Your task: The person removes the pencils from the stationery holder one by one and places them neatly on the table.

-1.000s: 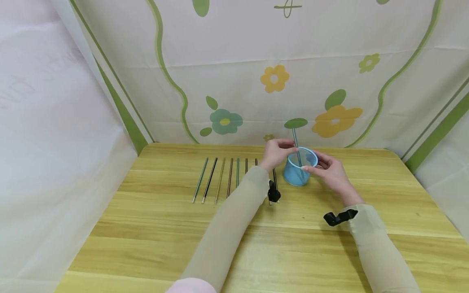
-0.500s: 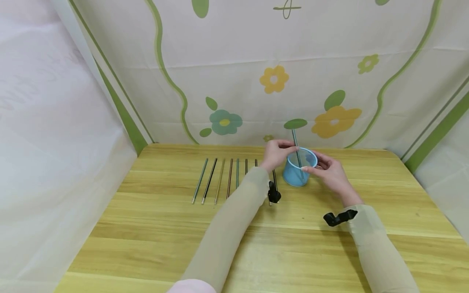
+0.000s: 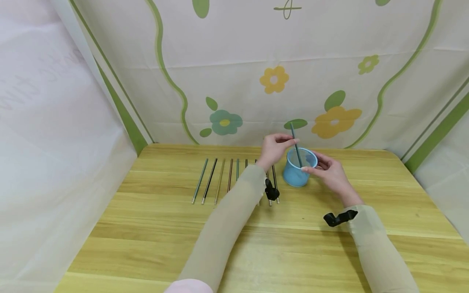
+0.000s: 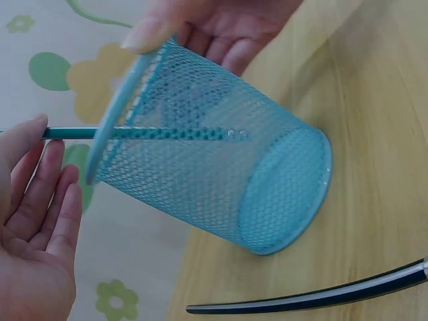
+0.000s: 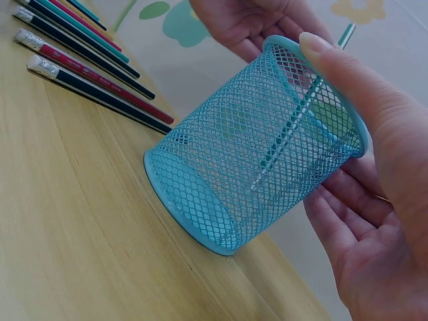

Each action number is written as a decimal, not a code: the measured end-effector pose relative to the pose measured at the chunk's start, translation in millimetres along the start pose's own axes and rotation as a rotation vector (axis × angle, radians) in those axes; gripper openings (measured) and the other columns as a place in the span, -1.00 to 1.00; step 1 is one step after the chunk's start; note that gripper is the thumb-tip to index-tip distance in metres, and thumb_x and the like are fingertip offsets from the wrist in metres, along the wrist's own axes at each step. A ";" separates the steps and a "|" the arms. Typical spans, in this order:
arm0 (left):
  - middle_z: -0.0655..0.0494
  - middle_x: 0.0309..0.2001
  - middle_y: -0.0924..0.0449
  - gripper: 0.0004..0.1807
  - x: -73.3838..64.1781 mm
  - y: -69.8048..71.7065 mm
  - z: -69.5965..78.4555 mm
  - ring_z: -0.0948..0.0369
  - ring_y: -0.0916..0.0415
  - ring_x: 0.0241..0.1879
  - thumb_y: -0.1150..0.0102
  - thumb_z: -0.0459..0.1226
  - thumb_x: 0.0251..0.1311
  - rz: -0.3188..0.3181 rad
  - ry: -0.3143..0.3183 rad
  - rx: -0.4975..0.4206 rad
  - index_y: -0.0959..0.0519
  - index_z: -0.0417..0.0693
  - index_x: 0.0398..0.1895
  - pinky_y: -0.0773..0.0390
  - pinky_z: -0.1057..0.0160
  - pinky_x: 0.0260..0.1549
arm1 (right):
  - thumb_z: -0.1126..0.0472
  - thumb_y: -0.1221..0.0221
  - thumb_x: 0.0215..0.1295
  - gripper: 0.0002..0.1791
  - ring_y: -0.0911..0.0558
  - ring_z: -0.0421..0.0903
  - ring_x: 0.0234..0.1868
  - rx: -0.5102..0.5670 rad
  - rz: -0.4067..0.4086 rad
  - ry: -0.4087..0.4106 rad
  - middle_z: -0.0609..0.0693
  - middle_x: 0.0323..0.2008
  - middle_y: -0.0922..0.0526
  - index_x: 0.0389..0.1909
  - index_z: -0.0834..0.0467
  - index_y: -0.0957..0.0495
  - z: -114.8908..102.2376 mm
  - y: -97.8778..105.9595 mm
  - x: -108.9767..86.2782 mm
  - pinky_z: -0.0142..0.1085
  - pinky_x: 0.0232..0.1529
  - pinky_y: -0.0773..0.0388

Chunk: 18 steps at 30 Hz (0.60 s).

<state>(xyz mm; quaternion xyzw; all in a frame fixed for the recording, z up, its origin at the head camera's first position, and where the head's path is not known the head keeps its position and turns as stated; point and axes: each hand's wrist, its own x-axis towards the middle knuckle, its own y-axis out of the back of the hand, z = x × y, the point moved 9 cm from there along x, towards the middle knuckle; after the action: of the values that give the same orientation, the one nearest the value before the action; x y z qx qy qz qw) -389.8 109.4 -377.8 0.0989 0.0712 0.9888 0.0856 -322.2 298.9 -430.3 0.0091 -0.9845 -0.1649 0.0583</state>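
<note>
My left hand (image 3: pixel 274 149) pinches a green pencil (image 3: pixel 294 131) between thumb and fingers, above the rim of a light blue mesh pencil cup (image 3: pixel 294 177). The pencil's lower end is inside the cup, and in the left wrist view its eraser end (image 4: pixel 237 135) shows through the mesh, well above the cup's base. My right hand (image 3: pixel 334 176) holds the cup by its right side, thumb over the rim and fingers behind. The cup stands upright on the table.
Several pencils lie in a row left of the cup, among them a green pencil (image 3: pixel 200 180), a black pencil (image 3: pixel 209 180) and a red pencil (image 5: pixel 93 73). My left forearm passes over part of the row. A patterned cloth wall (image 3: pixel 249 101) rises behind the wooden table (image 3: pixel 146 244).
My left hand has moved up a little, lifting the pencil partway inside the cup. My right hand and the cup have stayed in place.
</note>
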 end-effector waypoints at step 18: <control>0.01 -0.23 -0.73 -0.75 2.5 27.1 42.3 0.06 -0.73 -0.21 -0.44 -0.29 0.25 0.025 -0.068 -0.348 -0.70 -0.27 -0.10 -0.71 0.27 -0.15 | 0.08 -0.43 0.29 -0.17 -0.51 0.03 0.28 -0.008 0.011 -0.009 0.27 0.36 -0.43 0.49 0.24 -0.30 0.5 1.1 1.3 -0.57 0.05 -0.52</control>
<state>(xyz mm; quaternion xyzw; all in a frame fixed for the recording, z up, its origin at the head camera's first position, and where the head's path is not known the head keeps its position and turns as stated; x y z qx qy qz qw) -387.7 88.7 -332.0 0.1168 -0.1051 0.9833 0.0913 -323.6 300.1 -430.2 0.0028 -0.9842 -0.1685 0.0546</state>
